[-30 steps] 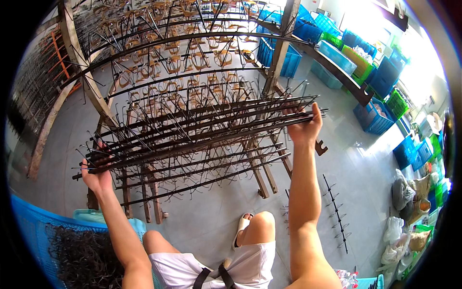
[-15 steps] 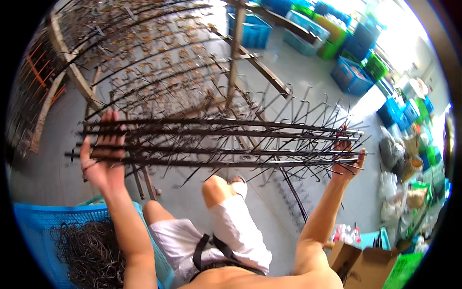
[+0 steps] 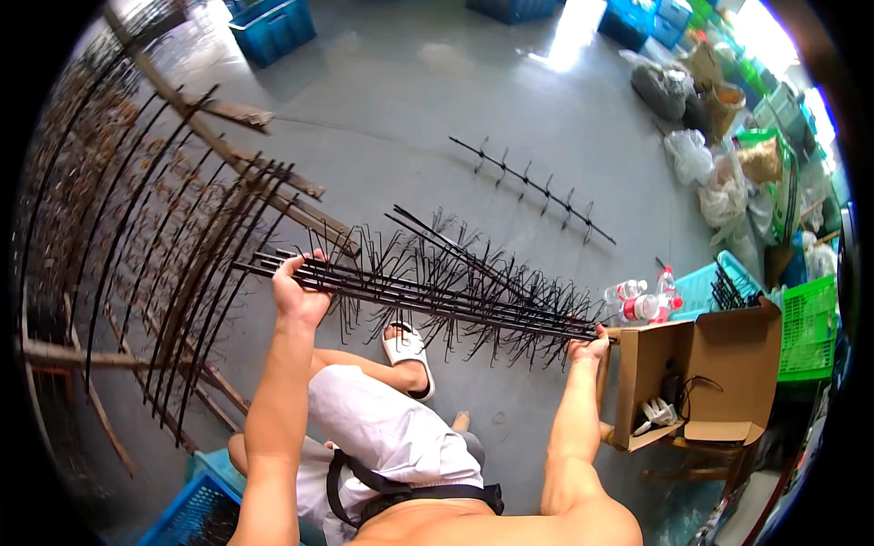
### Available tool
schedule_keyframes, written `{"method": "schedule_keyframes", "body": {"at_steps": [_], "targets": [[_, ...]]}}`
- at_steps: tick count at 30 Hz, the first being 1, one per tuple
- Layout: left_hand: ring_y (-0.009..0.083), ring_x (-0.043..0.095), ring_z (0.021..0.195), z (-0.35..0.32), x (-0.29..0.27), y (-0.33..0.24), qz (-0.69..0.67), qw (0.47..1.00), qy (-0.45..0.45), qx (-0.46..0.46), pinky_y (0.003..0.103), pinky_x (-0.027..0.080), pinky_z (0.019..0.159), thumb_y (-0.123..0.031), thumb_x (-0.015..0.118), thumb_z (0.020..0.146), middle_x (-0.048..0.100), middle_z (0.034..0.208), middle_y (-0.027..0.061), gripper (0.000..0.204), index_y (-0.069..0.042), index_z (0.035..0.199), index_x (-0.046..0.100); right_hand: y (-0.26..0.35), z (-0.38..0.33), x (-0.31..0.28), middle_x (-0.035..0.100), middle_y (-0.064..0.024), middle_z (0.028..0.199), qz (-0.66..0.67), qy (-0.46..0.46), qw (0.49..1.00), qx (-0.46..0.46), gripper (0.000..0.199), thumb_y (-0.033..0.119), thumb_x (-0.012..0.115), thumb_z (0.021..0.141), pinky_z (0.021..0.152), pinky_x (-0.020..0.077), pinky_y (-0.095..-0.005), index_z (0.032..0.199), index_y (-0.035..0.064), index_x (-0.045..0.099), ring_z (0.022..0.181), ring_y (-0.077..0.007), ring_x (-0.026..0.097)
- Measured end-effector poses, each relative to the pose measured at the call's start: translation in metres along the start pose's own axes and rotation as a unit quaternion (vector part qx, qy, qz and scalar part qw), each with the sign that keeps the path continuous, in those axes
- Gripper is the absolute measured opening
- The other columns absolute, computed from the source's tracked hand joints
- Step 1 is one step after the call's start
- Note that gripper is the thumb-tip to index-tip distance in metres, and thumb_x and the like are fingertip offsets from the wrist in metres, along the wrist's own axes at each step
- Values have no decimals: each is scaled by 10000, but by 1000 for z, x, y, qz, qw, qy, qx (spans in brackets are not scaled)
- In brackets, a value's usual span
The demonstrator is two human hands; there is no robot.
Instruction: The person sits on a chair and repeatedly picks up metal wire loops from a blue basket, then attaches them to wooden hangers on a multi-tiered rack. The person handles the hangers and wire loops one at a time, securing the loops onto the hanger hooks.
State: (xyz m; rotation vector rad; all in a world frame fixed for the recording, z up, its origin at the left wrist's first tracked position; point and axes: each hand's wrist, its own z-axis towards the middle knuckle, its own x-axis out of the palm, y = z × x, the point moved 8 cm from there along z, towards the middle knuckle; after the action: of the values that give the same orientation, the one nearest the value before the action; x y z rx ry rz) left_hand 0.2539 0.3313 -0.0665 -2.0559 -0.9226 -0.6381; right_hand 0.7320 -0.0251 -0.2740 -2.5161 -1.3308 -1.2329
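black spiked rods [image 3: 437,296], bundled, level

An open cardboard box [image 3: 719,364] stands by plastic bottles [image 3: 642,300] and a green crate [image 3: 806,328]; one spiked rod [image 3: 533,187] lies on the grey floor [image 3: 410,109].

Materials noted: black metal, raw wood, cardboard, plastic, concrete.

Bundle of hooked rods [image 3: 437,296]: thin black metal, dull sheen, coated look; single hooked rod [image 3: 533,189] on the floor the same. Wooden rack frame [image 3: 232,155]: rough, weathered timber. Floor [image 3: 410,109]: smooth grey concrete, glossy where light falls. Cardboard box [image 3: 719,364]: matt brown. Green crate [image 3: 806,328] and blue crate [image 3: 273,27]: moulded plastic lattice. Bottles [image 3: 642,305]: clear glossy plastic. Sandal [image 3: 410,350]: white, smooth.
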Motion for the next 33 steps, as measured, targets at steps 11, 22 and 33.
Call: {"method": "schedule_keyframes", "body": {"at_steps": [11, 22, 33], "targets": [[256, 515, 764, 231, -79, 152, 93, 975, -153, -132, 408, 439, 788, -124, 513, 800, 515, 823, 124, 121, -36, 843, 442, 0, 74, -102, 587, -116, 958, -76, -212, 973, -51, 301, 214, 492, 754, 721, 533, -465, 989, 27, 519, 778, -295, 594], [251, 548, 904, 346, -53, 258, 156, 953, -83, -245, 387, 469, 845, -140, 403, 925, 533, 995, 146, 225, 60, 1011, 461, 14, 144, -137, 614, -139, 899, -55, -274, 959, -51, 220, 195, 436, 854, 720, 526, -448, 914, 9, 536, 813, -297, 609], [299, 431, 1179, 371, -26, 232, 214, 963, -111, -117, 442, 395, 964, -187, 458, 900, 419, 1298, 194, 410, 76, 1209, 400, 22, 148, -136, 611, -102, 1022, -242, -277, 928, -55, 268, 279, 426, 953, 737, 502, -381, 1002, 55, 567, 893, -236, 596]]}}
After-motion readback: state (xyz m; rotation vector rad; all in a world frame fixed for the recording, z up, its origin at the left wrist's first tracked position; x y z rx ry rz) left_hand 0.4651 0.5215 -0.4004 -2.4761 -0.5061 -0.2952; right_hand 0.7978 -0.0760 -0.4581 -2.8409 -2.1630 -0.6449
